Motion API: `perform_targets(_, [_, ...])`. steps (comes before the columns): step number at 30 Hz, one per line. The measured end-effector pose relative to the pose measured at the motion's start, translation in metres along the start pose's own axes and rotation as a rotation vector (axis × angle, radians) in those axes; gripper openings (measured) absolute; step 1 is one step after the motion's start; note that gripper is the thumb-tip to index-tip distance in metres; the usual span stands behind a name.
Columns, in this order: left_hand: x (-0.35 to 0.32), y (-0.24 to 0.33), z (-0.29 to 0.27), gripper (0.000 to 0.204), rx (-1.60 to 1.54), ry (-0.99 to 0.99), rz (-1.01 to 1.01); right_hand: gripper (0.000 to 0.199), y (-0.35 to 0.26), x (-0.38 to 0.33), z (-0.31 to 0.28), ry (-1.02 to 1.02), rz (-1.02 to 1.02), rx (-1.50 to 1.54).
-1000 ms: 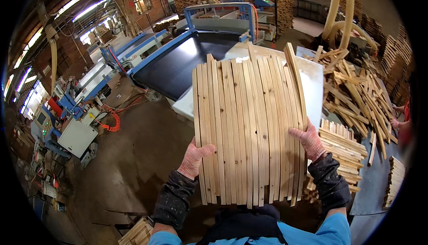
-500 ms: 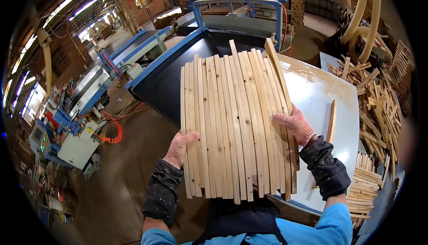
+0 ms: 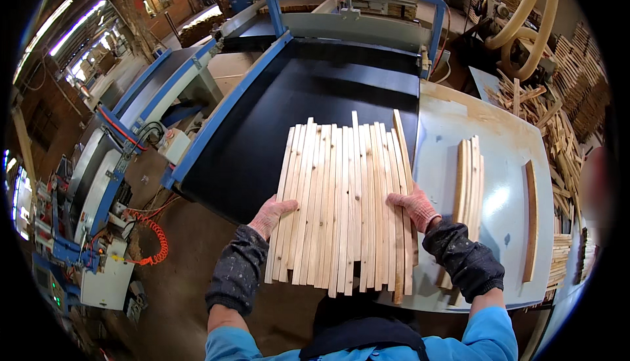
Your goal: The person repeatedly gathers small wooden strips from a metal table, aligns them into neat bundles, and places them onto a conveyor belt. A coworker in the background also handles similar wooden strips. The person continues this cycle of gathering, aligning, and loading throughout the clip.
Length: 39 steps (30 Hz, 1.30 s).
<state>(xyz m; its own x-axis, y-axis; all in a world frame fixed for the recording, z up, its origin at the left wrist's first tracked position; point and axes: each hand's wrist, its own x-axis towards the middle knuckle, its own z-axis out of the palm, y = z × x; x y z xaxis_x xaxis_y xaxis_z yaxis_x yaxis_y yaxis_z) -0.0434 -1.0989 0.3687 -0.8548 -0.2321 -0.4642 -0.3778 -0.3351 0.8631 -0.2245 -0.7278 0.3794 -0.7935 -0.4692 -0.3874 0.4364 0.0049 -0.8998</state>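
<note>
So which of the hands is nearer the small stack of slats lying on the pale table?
Right. The right hand grips the held bundle's edge beside the small stack; the left hand is across the bundle.

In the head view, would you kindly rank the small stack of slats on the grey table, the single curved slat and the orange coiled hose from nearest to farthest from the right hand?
From the right hand:
1. Small stack of slats, just to its right on the grey table.
2. Single curved slat, farther right, near the table's edge.
3. Orange coiled hose, far left, below the black conveyor bed.
</note>
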Motion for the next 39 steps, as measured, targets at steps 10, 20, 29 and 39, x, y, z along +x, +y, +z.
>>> perform_targets(10, [0.119, 0.118, -0.142, 0.099, 1.358, 0.336, -0.083, 0.066, 0.054, 0.109, 0.166, 0.189, -0.096, 0.112])
perform_targets(20, [-0.018, 0.080, -0.164, 0.064, 0.377, 0.461, 0.579, 0.098, -0.005, 0.205, 0.310, -0.133, 0.018, -1.012])
perform_targets(29, [-0.019, 0.020, -0.097, 0.056, 0.356, 0.308, 0.557, 0.093, 0.001, 0.121, 0.216, -0.107, -0.311, -1.009])
perform_targets(39, [0.067, 0.028, -0.077, 0.099, 1.647, 0.348, 0.476, 0.113, 0.009, -0.047, -0.119, 0.976, 0.148, -1.428])
